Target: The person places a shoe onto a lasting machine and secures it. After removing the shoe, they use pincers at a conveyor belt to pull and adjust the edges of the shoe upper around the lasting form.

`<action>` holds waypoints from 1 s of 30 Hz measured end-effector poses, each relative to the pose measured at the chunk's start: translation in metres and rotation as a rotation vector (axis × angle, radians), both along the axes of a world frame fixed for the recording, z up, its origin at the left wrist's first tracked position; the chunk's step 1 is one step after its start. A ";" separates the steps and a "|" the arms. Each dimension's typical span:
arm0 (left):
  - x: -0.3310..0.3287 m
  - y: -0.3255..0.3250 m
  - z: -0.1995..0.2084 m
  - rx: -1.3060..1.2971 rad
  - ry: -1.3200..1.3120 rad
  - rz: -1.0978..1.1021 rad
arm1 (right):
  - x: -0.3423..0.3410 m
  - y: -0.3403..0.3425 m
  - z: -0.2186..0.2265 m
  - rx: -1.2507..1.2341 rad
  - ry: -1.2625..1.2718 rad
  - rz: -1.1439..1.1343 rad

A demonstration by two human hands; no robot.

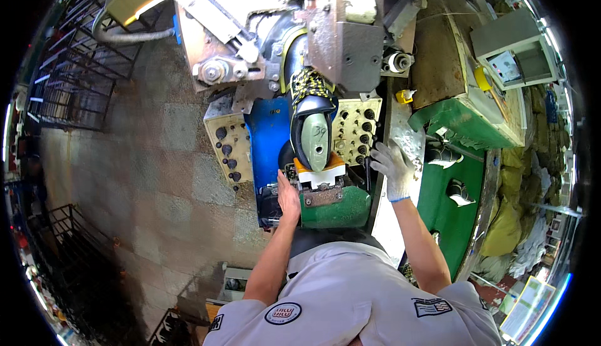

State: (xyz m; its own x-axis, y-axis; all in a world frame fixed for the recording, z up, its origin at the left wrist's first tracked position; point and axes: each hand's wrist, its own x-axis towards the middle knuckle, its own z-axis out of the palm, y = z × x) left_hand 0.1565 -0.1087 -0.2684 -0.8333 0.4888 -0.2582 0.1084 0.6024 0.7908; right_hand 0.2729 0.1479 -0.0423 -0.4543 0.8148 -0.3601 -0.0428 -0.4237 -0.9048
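White shirt of the worker, nearest the viewer, fronting a machine in which a shoe sits centrally, mounted on a pale green last. Its toe end points away under the metal head; its heel end faces the worker, just above a white block with an orange pad. Filled by the last, the shoe should handle as a stiff, fairly heavy unit; the last itself is probably hard and slippery where smooth, whereas the laced upper may yield or scuff. A sound hold would be at both sides of the heel, or on the exposed last, well clear of the metal at the toe. Appearance: dark, slightly glossy collar, yellow-and-black laces, a yellowish line along the forward edge, and a dark marking and round hole on the last. Left hand, bare: fingers straight beside the green housing; whether its palm presses on anything cannot be told. Right hand, gloved: fingers spread, grasping nothing visible.
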 end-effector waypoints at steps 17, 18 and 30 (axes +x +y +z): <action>-0.083 -0.149 0.249 0.493 -0.570 0.131 | -0.017 -0.045 0.076 -0.053 0.160 0.424; -0.084 -0.147 0.266 0.664 -0.686 0.045 | -0.029 -0.059 0.090 -0.041 0.213 0.520; -0.026 0.033 0.326 0.323 0.295 0.216 | 0.057 0.017 0.089 -0.453 0.488 0.267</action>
